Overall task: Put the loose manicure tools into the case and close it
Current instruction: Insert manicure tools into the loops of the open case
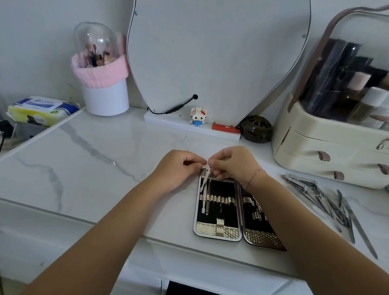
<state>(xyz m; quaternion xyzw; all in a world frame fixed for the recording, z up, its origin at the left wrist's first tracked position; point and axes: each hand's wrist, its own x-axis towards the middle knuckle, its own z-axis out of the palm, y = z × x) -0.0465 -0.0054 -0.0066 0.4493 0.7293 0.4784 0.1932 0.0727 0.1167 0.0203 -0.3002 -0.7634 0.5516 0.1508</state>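
While both hands meet at the far end of the open case (217, 230), which lies lengthwise near the desk's (94, 162) front edge, the loose tools (319, 199) lie well apart toward the right edge, slanting far-left to near-right, nearer the right hand (231, 164). That hand pinches a slim steel tool (205, 187) over the black lining. The left hand (178, 167) curls beside it; whether it also grips, I cannot tell.
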